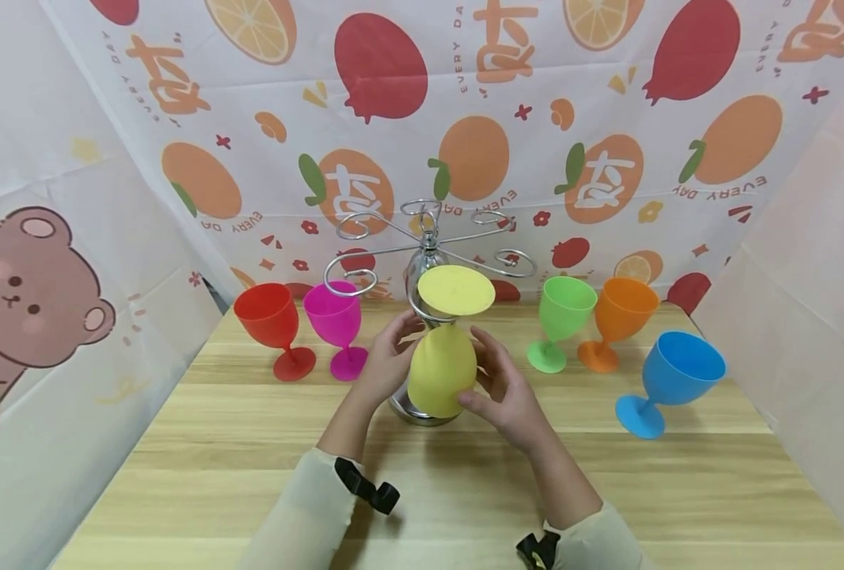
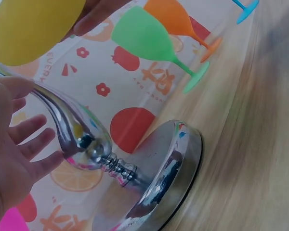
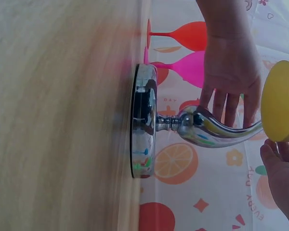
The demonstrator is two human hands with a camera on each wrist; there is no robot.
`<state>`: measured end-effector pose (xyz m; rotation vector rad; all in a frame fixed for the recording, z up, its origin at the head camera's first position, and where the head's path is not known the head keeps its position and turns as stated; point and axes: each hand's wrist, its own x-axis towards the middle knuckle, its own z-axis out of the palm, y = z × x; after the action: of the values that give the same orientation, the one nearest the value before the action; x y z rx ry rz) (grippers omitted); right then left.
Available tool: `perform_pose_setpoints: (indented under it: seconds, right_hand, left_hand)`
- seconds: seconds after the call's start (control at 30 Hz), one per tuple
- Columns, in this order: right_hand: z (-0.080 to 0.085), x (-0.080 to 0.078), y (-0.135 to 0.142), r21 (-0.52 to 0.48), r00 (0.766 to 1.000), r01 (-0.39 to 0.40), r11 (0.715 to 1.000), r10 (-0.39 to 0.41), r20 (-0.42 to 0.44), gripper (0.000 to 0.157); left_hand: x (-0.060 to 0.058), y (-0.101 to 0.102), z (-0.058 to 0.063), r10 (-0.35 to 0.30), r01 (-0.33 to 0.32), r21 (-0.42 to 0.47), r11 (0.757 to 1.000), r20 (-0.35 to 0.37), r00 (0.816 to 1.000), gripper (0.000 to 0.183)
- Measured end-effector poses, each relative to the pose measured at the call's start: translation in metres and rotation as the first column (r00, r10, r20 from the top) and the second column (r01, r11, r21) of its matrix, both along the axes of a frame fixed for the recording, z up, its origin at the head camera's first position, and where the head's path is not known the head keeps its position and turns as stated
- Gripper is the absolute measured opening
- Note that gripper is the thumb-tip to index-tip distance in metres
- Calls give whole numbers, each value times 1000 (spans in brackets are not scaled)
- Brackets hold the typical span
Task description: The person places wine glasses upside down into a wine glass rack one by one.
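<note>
A yellow goblet is upside down at the front of a chrome goblet stand, its foot on top and its stem at a curled hook. Whether the hook bears its weight I cannot tell. My right hand holds the bowl near the rim, thumb in front and fingers behind. On the stand's left side is my left hand, beside the curved post. The left wrist view shows its fingers spread and fairly straight, some at the post. In the right wrist view they extend behind the post.
Red and magenta goblets stand upright on the left. Green, orange and blue goblets stand on the right. Several bare hooks fan out from the stand's top. A printed cloth hangs behind the wooden table.
</note>
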<state>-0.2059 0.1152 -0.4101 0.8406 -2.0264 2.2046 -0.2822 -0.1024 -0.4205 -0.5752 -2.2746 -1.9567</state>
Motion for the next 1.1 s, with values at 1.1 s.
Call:
perform_pose_setpoints:
  seconds: [1.1]
  right_hand:
    - [88,-28,22,-172,546,663,728,-628,-554,31]
  left_hand:
    - [-2,12,-8,64,-69,-123,990,-40,997,28]
